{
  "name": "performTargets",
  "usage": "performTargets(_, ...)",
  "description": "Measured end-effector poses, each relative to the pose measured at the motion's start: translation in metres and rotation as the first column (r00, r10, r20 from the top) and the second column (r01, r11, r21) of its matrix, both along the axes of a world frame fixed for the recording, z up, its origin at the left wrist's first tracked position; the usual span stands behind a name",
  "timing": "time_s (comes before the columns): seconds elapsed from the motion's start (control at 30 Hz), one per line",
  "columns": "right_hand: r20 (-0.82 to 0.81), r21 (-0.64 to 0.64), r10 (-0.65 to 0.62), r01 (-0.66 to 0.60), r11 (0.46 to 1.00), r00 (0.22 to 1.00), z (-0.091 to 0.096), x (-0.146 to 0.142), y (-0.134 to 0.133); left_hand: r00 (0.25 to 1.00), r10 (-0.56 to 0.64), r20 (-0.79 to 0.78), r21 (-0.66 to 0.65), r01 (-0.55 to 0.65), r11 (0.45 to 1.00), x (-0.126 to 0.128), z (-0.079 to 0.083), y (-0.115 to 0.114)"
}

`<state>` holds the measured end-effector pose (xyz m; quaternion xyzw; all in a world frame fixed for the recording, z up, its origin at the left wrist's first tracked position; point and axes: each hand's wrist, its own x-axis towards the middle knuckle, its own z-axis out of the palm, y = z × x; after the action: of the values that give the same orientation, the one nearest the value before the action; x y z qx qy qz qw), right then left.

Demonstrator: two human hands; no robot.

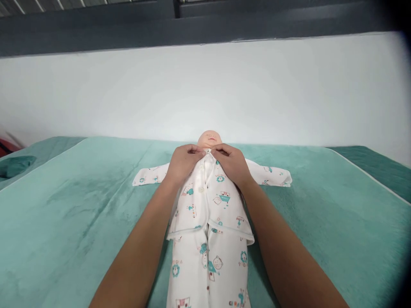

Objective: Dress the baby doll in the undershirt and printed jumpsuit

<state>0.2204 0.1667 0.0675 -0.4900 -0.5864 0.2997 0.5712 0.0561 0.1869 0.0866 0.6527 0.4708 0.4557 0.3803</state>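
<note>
A baby doll [210,137] lies on its back, head toward the wall, in a white printed jacket [221,199] and matching trousers [224,256]. Both sleeves stretch out to the sides. At the jacket's neckline, my left hand [186,160] pinches the left front edge between thumb and fingers. Opposite it, my right hand [231,161] pinches the other front edge just under the doll's chin. The two thumbs nearly meet. A button [201,189] shows lower on the front, where the edges lie close together. Whether the top fastening is joined I cannot tell.
A green plush blanket [96,205] covers the surface under the doll. Darker green fabric [369,167] shows at the right, and a dark green bundle [16,166] lies at the far left. A white wall [205,90] rises right behind the doll's head.
</note>
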Motion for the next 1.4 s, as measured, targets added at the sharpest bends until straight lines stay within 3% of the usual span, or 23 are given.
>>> performTargets(0.17,-0.005,0.016,-0.008,0.008,1.000,1.000,-0.002,0.001,0.001,0.998,0.038,0.053,0.119,-0.044,0.992,0.008,-0.004,0.000)
performTargets(0.63,-0.022,0.050,-0.020,0.021,0.999,1.000,-0.006,0.000,-0.001,0.998,0.059,0.008,0.163,-0.059,0.985,0.012,-0.005,-0.001)
performTargets(1.1,0.050,0.035,0.022,-0.024,0.999,0.999,-0.005,0.003,-0.002,0.993,-0.085,0.085,0.041,0.082,0.996,0.006,-0.011,0.008)
performTargets(1.23,0.136,0.074,0.022,-0.032,0.997,0.990,-0.004,0.004,-0.003,0.987,-0.085,0.138,-0.005,0.087,0.996,0.005,-0.012,0.008)
performTargets(1.4,0.401,0.228,-0.040,-0.057,0.972,0.915,0.003,0.003,-0.006,0.977,-0.087,0.197,-0.059,0.100,0.993,0.006,-0.009,0.006)
